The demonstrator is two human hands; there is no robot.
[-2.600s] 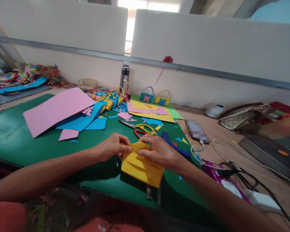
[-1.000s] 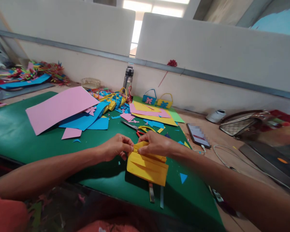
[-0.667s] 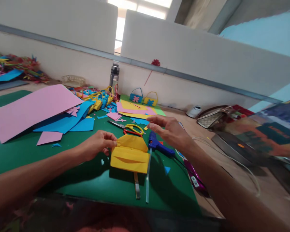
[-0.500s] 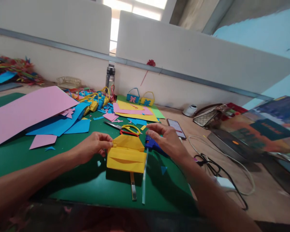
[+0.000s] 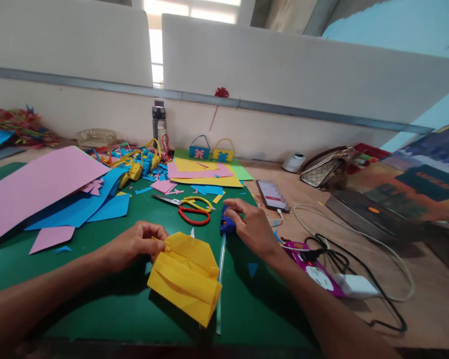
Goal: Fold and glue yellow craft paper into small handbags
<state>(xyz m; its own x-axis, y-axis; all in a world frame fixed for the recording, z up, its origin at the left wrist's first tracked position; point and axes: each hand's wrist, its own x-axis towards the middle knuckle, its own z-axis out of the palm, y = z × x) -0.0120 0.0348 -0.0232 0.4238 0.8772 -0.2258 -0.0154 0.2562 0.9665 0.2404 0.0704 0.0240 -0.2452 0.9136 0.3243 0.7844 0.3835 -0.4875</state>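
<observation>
My left hand (image 5: 140,245) pinches the left edge of a folded yellow paper purse (image 5: 185,284) by its raised flap. The purse is tilted above the green mat, its pocket facing me. My right hand (image 5: 252,227) has its fingers curled over a blue glue gun (image 5: 227,222) lying on the mat. A long clear glue stick (image 5: 220,294) extends from the gun toward me, passing beside the purse. Scissors (image 5: 194,208) with a red and a yellow handle lie open just beyond the purse.
Pink sheet (image 5: 41,184) and blue sheet (image 5: 105,212) lie left. Finished mini bags (image 5: 199,152) stand at the back beside stacked paper. A phone (image 5: 272,194), a purple power strip (image 5: 314,271), cables and a handbag (image 5: 327,167) are on the right.
The yellow purse has tilted and come closer to me, its right side dropping. My right hand has closed over the glue gun. The view has shifted, showing the scissors and power strip more fully.
</observation>
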